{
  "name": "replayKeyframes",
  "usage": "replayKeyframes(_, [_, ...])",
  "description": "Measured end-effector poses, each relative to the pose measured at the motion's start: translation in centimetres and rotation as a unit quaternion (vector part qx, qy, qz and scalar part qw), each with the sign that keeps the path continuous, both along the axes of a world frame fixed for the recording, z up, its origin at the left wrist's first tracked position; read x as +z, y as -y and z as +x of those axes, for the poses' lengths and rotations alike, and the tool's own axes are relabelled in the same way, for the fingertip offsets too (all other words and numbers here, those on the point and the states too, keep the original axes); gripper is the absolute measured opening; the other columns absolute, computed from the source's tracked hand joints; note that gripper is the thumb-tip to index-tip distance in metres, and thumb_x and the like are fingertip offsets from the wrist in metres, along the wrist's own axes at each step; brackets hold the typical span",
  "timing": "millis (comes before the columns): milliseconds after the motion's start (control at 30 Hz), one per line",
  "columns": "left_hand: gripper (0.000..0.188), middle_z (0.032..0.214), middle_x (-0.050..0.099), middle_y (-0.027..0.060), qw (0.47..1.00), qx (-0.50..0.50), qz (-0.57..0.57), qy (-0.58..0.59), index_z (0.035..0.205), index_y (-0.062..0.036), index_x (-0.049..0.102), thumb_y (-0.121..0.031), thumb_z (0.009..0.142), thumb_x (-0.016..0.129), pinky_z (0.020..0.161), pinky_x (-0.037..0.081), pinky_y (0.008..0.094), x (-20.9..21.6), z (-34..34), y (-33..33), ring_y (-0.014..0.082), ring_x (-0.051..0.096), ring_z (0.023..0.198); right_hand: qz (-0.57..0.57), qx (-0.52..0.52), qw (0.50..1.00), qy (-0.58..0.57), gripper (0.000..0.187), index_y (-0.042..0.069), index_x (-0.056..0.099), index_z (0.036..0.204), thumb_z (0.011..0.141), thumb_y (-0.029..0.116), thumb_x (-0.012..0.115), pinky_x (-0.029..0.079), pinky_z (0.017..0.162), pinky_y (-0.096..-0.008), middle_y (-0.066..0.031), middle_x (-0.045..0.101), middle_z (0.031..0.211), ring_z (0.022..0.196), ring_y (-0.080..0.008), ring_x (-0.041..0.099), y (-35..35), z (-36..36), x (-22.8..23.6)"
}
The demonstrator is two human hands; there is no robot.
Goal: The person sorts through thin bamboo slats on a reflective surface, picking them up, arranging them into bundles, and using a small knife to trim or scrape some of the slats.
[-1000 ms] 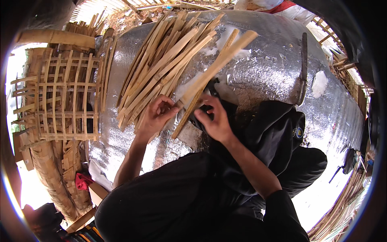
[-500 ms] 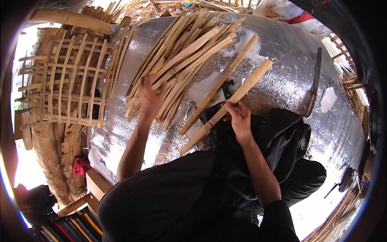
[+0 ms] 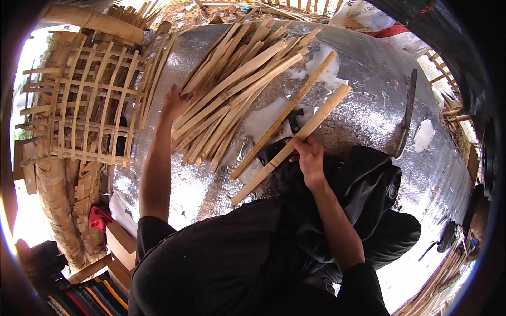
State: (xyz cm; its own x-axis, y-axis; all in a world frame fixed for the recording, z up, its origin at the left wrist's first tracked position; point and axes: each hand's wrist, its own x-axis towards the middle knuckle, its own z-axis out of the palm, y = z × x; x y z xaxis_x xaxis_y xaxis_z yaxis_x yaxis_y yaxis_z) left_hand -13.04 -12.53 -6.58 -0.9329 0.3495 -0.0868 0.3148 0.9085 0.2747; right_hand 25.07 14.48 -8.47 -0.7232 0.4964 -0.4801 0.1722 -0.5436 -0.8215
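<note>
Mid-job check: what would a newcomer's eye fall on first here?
The fan of pale strips on the shiny silver sheet, upper centre, catches the eye first, with the left hand at its left edge. Next come the flat strip held in the right hand mid-picture and the slatted lattice at left.

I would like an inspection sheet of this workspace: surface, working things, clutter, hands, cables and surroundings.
Surface: wrinkled silver foil-like sheet, with pale patches.
Working things: loose pile of pale bamboo strips; narrow brown bamboo strip, lying apart; flat pale bamboo strip, held.
Clutter: long dark curved tool on the sheet's right; crumpled red cloth and brown cardboard-like box, lower left.
Hands: right hand grips the flat strip; left hand is at the pile's left edge, its grip unclear.
Cables: nothing seen with certainty.
Surroundings: open bamboo lattice panel at left; white-and-red sack, upper right.
</note>
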Motion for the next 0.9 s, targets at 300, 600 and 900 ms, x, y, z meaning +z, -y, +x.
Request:
replayKeyframes(300, [0.039,0.089,0.071,0.0131,0.989,-0.035,0.131,-0.059,0.105,0.0014,0.069,-0.028,0.086,0.085,0.073,0.055,0.0372,5.9,1.6,5.2,0.0221,0.071,0.081,-0.04,-0.028,0.999,-0.011,0.023,0.003,0.068,0.108,0.1,0.024,0.069,0.055,0.053,-0.0266,-0.0064,0.074,0.095,0.073,-0.0109,0.068,0.2,0.0,0.8])
replayKeyframes(600, [0.031,0.087,0.065,0.0033,0.929,-0.038,0.283,0.235,0.13,-0.0022,0.064,-0.01,0.1,0.066,0.065,0.048,0.0252,10.7,8.4,1.3,0.0088,0.061,0.077,-0.11,-0.108,0.982,-0.106,0.022,0.003,0.063,0.119,0.103,0.017,0.064,0.058,0.066,-0.0269,-0.0047,0.07,0.098,0.079,-0.0129,0.07,-1.8,-0.3,4.1])
replayKeyframes(900, [0.019,0.076,0.059,0.0039,0.885,-0.153,0.317,0.306,0.106,0.0008,0.064,-0.018,0.105,0.06,0.052,0.042,0.0275,9.9,10.8,-2.6,0.0101,0.051,0.055,0.073,-0.151,0.977,-0.135,0.035,-0.002,0.06,0.132,0.104,0.018,0.062,0.055,0.066,-0.0287,-0.005,0.067,0.102,0.082,-0.013,0.066,-8.8,0.4,10.7])
